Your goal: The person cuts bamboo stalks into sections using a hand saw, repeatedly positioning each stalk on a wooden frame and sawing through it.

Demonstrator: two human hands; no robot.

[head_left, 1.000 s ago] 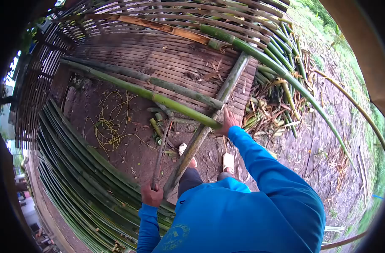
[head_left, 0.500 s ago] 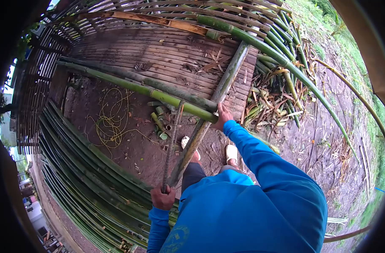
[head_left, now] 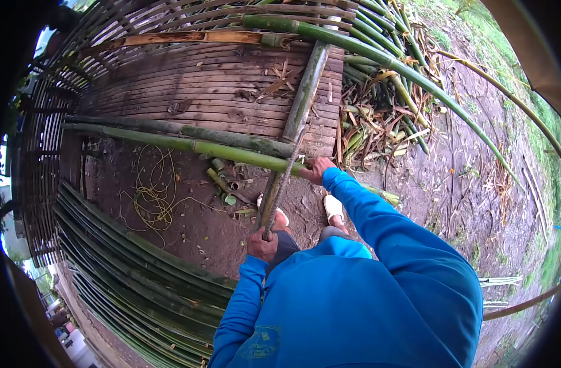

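Note:
My left hand [head_left: 263, 245] is closed around the lower end of a long, thin ribbed metal rod [head_left: 282, 184]. The rod slants up and away, crossing over a green bamboo pole [head_left: 231, 152], its upper end by the slanting support pole [head_left: 305, 98]. Around the near end of that green pole, my right hand [head_left: 317, 170] is closed, the fingers partly hidden. Behind it a duller bamboo pole [head_left: 231, 140] lies alongside. Both poles run off to the left, and their near ends meet the support pole.
A slatted bamboo platform [head_left: 213, 80] lies ahead. Long bamboo poles [head_left: 145, 270] are stacked at left, near a tangled yellow cord [head_left: 154, 199]. Short bamboo offcuts [head_left: 222, 184] lie on the soil by my feet. Cut bamboo and dry husks [head_left: 379, 116] are heaped at right; a long curved pole [head_left: 428, 86] overhangs them.
My left hand and the rod have moved right, and the rod now crosses the green pole close to my right hand. My right hand stays at the pole's end. The view has shifted a little.

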